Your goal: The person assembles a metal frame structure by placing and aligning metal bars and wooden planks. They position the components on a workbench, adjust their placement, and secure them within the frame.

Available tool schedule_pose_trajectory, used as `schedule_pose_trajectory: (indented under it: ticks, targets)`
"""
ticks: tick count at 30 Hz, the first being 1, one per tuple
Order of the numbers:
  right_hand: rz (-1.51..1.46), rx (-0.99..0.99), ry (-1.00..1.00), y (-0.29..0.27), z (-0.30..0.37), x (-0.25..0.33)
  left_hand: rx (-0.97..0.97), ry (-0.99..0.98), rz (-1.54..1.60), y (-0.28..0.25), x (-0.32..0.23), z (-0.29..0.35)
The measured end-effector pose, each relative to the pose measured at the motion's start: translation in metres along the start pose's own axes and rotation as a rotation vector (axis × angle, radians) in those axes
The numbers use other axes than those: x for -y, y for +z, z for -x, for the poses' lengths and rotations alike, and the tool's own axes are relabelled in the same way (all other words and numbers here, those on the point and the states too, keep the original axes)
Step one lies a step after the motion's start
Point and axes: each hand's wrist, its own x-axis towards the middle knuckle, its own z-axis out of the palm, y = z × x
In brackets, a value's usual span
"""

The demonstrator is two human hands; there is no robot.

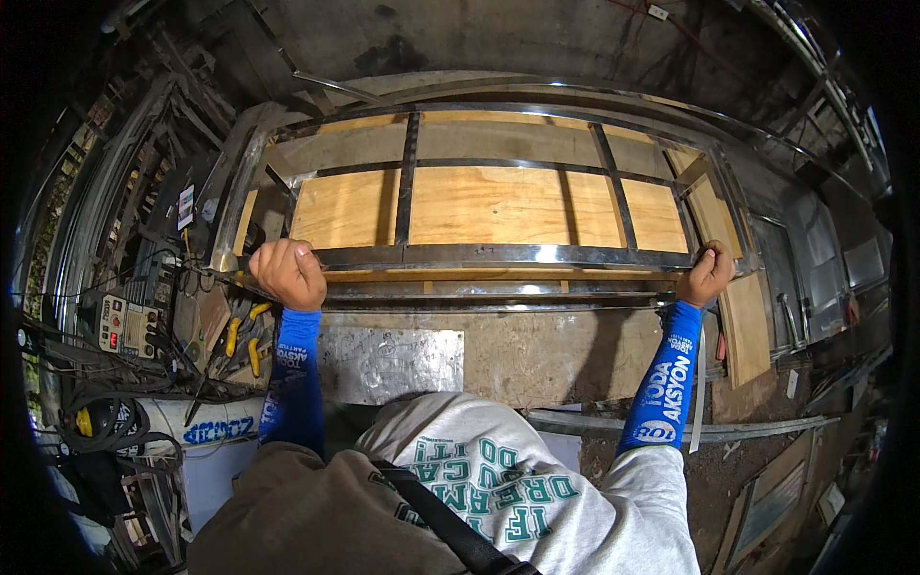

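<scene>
A long rectangular frame of shiny metal tubing [489, 255] lies across the workbench in front of me, with crossbars dividing it. Through its openings shows a pale plywood panel [494, 206]. My left hand [287, 275] is closed around the near rail by its left corner. Near the right corner, my right hand [706, 275] grips the same rail, fingers curled over it. Both arms reach forward in blue sleeves. The undersides of the rail and some fingertips are hidden.
Below the frame, a flat metal sheet [393, 366] rests on the worn bench top [517, 359]. Yellow-handled pliers [233, 335] and a control box with a red display [127, 326] are at left, above a white cylinder [192, 422]. A wooden board [743, 331] and hammer [788, 319] lie right.
</scene>
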Motion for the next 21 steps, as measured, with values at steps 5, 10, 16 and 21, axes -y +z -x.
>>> schedule_pose_trajectory:
  ticks: [5,10,16,21]
  targets:
    - [0.096,-0.034,-0.056,0.002,-0.003,0.007,-0.005,0.003,-0.016,0.001,0.003,0.003]
    - [0.075,-0.003,-0.041,0.0,0.005,-0.011,-0.016,0.009,-0.006,0.002,0.002,0.002]
    - [0.162,-0.087,-0.109,0.008,0.017,-0.042,-0.022,0.018,-0.114,-0.002,0.011,0.007]
    - [-0.072,-0.012,0.02,0.0,0.016,-0.057,0.004,-0.012,0.019,-0.005,0.004,0.0]
